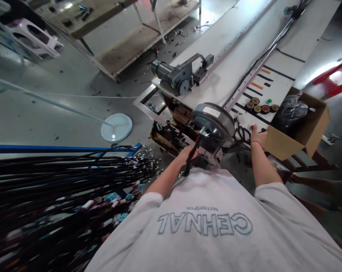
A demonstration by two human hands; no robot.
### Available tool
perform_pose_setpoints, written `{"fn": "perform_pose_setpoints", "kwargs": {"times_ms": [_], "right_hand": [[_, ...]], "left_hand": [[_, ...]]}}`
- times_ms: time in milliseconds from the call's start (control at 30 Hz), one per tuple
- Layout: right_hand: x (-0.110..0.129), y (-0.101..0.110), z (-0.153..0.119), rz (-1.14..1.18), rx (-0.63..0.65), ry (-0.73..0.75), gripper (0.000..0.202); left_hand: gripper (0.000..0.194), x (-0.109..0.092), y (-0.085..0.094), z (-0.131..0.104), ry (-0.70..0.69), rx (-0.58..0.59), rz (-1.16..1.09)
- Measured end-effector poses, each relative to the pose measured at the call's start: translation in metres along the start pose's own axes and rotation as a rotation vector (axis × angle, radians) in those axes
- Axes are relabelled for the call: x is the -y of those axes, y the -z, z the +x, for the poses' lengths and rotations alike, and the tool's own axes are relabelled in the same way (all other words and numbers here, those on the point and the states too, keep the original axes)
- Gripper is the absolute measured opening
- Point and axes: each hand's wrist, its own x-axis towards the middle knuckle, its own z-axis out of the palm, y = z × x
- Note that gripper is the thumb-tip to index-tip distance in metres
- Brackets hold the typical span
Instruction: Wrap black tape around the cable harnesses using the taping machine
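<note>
My left hand [189, 153] is closed round a black-sleeved cable [191, 158] with thin red wire showing at its upper end. That end reaches up to the hub of a round dark machine wheel [213, 119] at the table's near end. A white label sits on the wheel's rim. My right hand [258, 136], a red string at its wrist, lies at the table's near right edge. One finger reaches to a small red button [252, 127], another stretches sideways; I see nothing held there. A loop of black cable [241, 132] is just left of it.
Rolls of tape [255, 101] stand on the long white table [213, 87] behind my right hand. An open cardboard box [287, 141] is to the right, near another person's arm [313, 181]. A motor [171, 73] sits at left. Bundled cables [74, 170] hang at lower left.
</note>
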Motion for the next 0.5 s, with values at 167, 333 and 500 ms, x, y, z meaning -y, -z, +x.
{"fn": "perform_pose_setpoints", "kwargs": {"times_ms": [167,333,500], "right_hand": [[0.001,0.002,-0.003,0.013,0.007,0.009,0.067],[0.001,0.004,-0.004,0.001,0.005,0.015,0.067],[0.001,0.003,-0.003,-0.005,0.018,-0.006,0.065]], "left_hand": [[0.016,0.007,0.003,-0.002,0.120,0.224,-0.304],[0.032,0.007,-0.013,0.005,0.157,0.325,-0.500],[0.046,0.000,-0.026,0.017,0.090,0.315,-0.564]]}}
